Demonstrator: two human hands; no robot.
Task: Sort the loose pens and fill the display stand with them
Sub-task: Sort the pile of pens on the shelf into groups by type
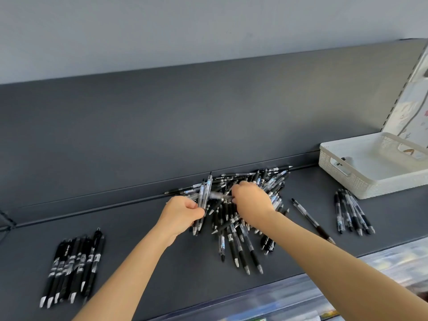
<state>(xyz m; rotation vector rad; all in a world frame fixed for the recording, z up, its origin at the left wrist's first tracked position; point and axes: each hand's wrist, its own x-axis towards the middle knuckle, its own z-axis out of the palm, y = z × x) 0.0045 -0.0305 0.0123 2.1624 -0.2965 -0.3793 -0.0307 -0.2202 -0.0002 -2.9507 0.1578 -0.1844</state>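
A jumbled pile of black and clear pens [240,218] lies in the middle of the dark grey shelf [162,262]. My left hand [180,215] is shut on a small bunch of clear-barrelled pens [205,195], held upright at the pile's left edge. My right hand [251,200] rests on top of the pile with fingers curled around a blurred clear pen [218,195] that points toward the left hand. A sorted group of black pens [71,267] lies at the left. Another sorted group of clear pens [353,212] lies at the right. No display stand is in view.
A white perforated plastic basket [361,179] stands at the right back of the shelf. One single pen [312,220] lies between the pile and the right group. The shelf's upright back panel [185,123] rises behind the pile. Lower shelves with packaged goods [324,295] show below the front edge.
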